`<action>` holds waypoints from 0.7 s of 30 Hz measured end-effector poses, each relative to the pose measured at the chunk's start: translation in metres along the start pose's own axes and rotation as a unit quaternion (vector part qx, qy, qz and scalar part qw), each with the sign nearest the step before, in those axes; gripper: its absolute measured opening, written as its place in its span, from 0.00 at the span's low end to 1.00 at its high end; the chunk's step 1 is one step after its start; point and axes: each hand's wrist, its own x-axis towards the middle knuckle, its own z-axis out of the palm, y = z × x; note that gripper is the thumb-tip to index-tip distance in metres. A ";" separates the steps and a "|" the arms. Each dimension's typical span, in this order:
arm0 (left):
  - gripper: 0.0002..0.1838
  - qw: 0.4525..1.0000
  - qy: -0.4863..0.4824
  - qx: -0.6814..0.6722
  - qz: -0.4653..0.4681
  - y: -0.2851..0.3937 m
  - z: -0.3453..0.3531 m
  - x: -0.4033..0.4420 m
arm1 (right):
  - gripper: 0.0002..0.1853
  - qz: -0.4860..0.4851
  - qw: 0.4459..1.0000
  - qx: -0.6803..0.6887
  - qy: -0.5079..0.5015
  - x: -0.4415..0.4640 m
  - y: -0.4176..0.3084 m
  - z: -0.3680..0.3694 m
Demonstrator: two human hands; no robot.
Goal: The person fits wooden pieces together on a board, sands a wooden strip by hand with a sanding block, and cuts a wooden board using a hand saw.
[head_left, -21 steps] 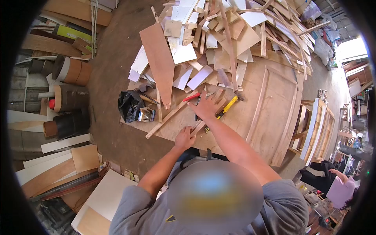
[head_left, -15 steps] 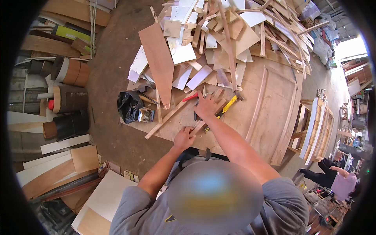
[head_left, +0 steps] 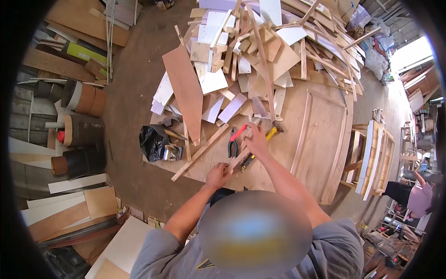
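My left hand [head_left: 218, 176] is closed round the near end of a narrow wooden strip [head_left: 238, 160] at the table's front edge. Closed over the strip's farther part, my right hand [head_left: 256, 142] grips a slim red object [head_left: 238, 133] whose kind I cannot make out. Black-handled pliers [head_left: 233, 148] lie on the table just left of the strip. To its right is a hammer [head_left: 271, 135] with a yellow and black handle, partly hidden by my right hand and forearm. Another long wooden strip [head_left: 200, 152] lies slanting at the left.
Offcuts of board and sticks [head_left: 241, 56] are heaped over the table's far side. A black plastic bag [head_left: 154, 142] and a small box [head_left: 173, 152] sit at the left edge. A wooden frame [head_left: 302, 130] lies right. A person in a pink top [head_left: 419, 200] is far right.
My right hand has shifted slightly nearer and to the right, bringing the red object with it. The pliers now show more fully. My left hand remains on the strip.
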 end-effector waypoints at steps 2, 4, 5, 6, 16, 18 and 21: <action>0.20 1.000 0.011 -0.007 -0.001 0.003 -0.007 0.000 | 0.32 -0.010 0.998 0.004 0.057 -0.009 0.022 -0.019; 0.19 0.999 0.035 -0.021 0.003 0.001 -0.010 0.001 | 0.32 0.049 0.995 -0.067 0.054 -0.022 0.038 -0.040; 0.19 0.999 0.040 -0.024 -0.005 0.003 -0.015 0.002 | 0.31 0.040 0.991 -0.111 0.061 -0.028 0.060 -0.043; 0.19 0.998 0.053 -0.020 -0.007 0.002 -0.016 0.006 | 0.31 0.031 0.985 -0.156 0.069 -0.032 0.082 -0.043; 0.22 0.976 0.160 0.147 -0.027 -0.006 -0.011 0.045 | 0.24 0.049 0.958 -0.278 0.040 -0.064 0.074 -0.054; 0.22 0.975 0.158 0.153 -0.035 -0.014 -0.007 0.049 | 0.23 0.063 0.971 -0.226 0.037 -0.051 0.058 -0.041; 0.23 0.977 0.142 0.149 -0.049 -0.013 -0.004 0.055 | 0.25 0.121 0.986 -0.112 -0.012 -0.022 0.033 -0.022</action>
